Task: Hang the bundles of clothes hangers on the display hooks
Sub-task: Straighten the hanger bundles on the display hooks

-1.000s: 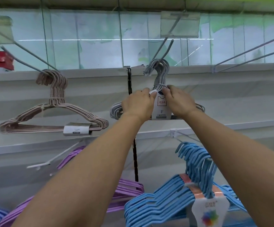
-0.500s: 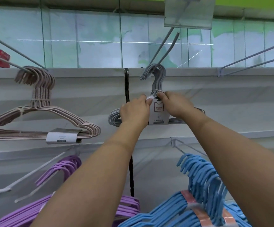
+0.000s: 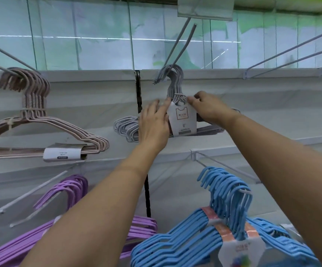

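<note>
Grey hanger bundle (image 3: 126,128), left hand (image 3: 154,124) now unclenched

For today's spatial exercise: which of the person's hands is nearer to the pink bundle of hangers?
Left. The left hand lies between the pink bundle and the grey bundle, while the right hand is on the grey bundle's far side.

1. Grey hanger bundle (image 3: 173,83), with a white card label (image 3: 183,120) printed in small red and grey marks.
2. Left of it: dusty-pink bundle (image 3: 35,105).
3. Below-left of it: purple bundle (image 3: 67,191).
4. Below-right of it: blue bundle (image 3: 225,191), orange band (image 3: 221,231).
</note>
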Motion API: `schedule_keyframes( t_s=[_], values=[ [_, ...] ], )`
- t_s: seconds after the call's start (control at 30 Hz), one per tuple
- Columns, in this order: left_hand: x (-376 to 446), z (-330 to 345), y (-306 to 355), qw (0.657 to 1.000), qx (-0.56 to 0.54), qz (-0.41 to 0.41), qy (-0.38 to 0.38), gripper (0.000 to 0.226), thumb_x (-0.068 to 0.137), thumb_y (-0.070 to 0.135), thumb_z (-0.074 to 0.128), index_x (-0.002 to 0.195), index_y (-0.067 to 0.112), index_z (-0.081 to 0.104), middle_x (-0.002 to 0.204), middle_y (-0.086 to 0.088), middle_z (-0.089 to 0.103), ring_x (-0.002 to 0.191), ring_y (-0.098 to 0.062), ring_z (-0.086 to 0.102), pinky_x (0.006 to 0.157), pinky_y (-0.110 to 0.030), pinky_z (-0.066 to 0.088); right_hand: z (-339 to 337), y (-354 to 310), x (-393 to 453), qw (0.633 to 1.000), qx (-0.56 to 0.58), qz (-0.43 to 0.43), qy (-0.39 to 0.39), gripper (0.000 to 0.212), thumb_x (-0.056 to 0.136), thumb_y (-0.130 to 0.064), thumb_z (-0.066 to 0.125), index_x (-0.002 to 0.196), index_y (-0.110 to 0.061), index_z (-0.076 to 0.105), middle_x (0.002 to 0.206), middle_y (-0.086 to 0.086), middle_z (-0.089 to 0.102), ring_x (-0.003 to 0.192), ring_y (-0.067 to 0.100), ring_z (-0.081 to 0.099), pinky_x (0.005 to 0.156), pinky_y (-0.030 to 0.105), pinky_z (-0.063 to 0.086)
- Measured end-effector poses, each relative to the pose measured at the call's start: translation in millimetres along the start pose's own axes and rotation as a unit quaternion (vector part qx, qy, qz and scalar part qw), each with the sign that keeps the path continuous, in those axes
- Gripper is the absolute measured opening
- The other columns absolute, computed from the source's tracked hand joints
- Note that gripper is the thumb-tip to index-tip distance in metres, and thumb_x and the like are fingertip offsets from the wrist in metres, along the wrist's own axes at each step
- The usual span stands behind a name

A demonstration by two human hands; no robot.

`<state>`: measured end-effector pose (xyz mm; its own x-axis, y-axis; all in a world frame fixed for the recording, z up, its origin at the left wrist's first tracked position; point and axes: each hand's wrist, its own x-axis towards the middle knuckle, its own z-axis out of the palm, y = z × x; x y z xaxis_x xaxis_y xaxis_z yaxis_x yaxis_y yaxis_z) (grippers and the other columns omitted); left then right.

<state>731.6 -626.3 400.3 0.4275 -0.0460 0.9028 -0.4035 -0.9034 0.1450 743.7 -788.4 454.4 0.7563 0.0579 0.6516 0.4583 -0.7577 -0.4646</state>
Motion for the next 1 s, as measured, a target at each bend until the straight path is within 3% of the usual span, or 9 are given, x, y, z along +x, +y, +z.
schedule_keyframes(
  t_s=[0.17, 0.33, 0.4, 0.47, 0.53, 0.6, 0.7, 0.8, 1.0],
  values=[
    [-31, -2, 13, 0.999, 0.019, 0.004, 0.027, 0.056, 0.096, 0.011, 0.042, 0.149, 0.019, 0.026, 0.155, -0.006, 0.027, 0.145, -0.025, 0.017, 0.119, -0.043, 0.009, -42, 17, -25, 0.995, 0.087, 0.012, 0.052, 0.047, 0.101, -0.039, 0.037, 0.129, -0.005, 0.054, 0.136, 0.017, 0.051, 0.121, 0.03, 0.049, 0.101, 0.034, 0.037],
    [-82, 6, 39, 0.991, -0.012, -0.033, 0.132, 0.042, 0.088, 0.012, 0.047, 0.129, 0.011, 0.053, 0.128, -0.01, 0.054, 0.117, -0.028, 0.048, 0.1, -0.039, 0.037, -47, 90, -52, 0.947, 0.263, 0.14, 0.116, 0.044, 0.1, -0.034, 0.036, 0.097, 0.0, 0.063, 0.088, 0.013, 0.061, 0.075, 0.021, 0.05, 0.069, 0.031, 0.038],
    [-104, 12, 56, 0.994, -0.059, -0.068, 0.053, 0.032, 0.095, 0.018, 0.045, 0.124, 0.013, 0.056, 0.121, -0.008, 0.058, 0.109, -0.027, 0.053, 0.091, -0.037, 0.041, -26, 127, -75, 0.952, 0.214, 0.188, 0.109, 0.048, 0.1, -0.036, 0.032, 0.096, -0.002, 0.066, 0.094, 0.018, 0.066, 0.083, 0.029, 0.057, 0.077, 0.036, 0.043],
    [-126, 22, 68, 0.974, -0.115, -0.137, -0.139, 0.039, 0.099, 0.037, 0.042, 0.131, 0.017, 0.052, 0.129, -0.004, 0.056, 0.117, -0.024, 0.052, 0.093, -0.034, 0.041, -2, 152, -105, 0.967, 0.133, 0.209, 0.06, 0.052, 0.1, -0.04, 0.027, 0.093, -0.009, 0.068, 0.107, 0.02, 0.068, 0.099, 0.035, 0.06, 0.087, 0.039, 0.045],
    [-145, 29, 74, 0.89, -0.228, -0.204, -0.339, 0.069, 0.09, 0.062, 0.042, 0.146, 0.024, 0.032, 0.146, 0.0, 0.04, 0.134, -0.023, 0.039, 0.107, -0.037, 0.032, 20, 163, -133, 0.975, 0.085, 0.203, -0.023, 0.054, 0.103, -0.036, 0.023, 0.107, -0.007, 0.068, 0.12, 0.021, 0.063, 0.111, 0.036, 0.056, 0.09, 0.036, 0.041],
    [-158, 32, 73, 0.827, -0.276, -0.243, -0.425, 0.102, 0.071, 0.079, 0.048, 0.152, 0.031, 0.009, 0.157, 0.001, 0.02, 0.142, -0.024, 0.025, 0.115, -0.041, 0.022, 38, 168, -158, 0.971, 0.093, 0.193, -0.103, 0.057, 0.104, -0.038, 0.019, 0.123, -0.007, 0.062, 0.132, 0.015, 0.058, 0.122, 0.032, 0.051, 0.099, 0.035, 0.037],
    [-169, 36, 66, 0.823, -0.194, -0.224, -0.486, 0.111, 0.075, 0.067, 0.06, 0.152, 0.025, -0.007, 0.161, 0.0, 0.001, 0.147, -0.022, 0.011, 0.119, -0.041, 0.014, 63, 167, -184, 0.955, 0.165, 0.193, -0.153, 0.059, 0.102, -0.048, 0.018, 0.129, -0.015, 0.059, 0.132, 0.007, 0.058, 0.123, 0.028, 0.051, 0.106, 0.039, 0.036],
    [-184, 45, 67, 0.823, -0.102, -0.202, -0.522, 0.122, 0.07, 0.068, 0.066, 0.15, 0.024, -0.015, 0.16, -0.002, -0.014, 0.148, -0.022, -0.006, 0.12, -0.049, 0.008, 78, 167, -190, 0.928, 0.25, 0.223, -0.164, 0.047, 0.101, -0.045, 0.029, 0.087, -0.021, 0.067, 0.095, 0.009, 0.068, 0.083, 0.023, 0.063, 0.087, 0.039, 0.049],
    [-206, 66, 80, 0.853, -0.03, -0.226, -0.469, 0.119, 0.065, 0.078, 0.059, 0.152, 0.026, -0.005, 0.16, 0.001, -0.006, 0.148, -0.019, -0.003, 0.117, -0.056, 0.0, 81, 167, -194, 0.969, 0.04, 0.132, -0.207, 0.039, 0.101, -0.04, 0.024, 0.08, -0.024, 0.052, 0.094, 0.008, 0.063, 0.09, 0.028, 0.058, 0.085, 0.041, 0.043]
  ],
)
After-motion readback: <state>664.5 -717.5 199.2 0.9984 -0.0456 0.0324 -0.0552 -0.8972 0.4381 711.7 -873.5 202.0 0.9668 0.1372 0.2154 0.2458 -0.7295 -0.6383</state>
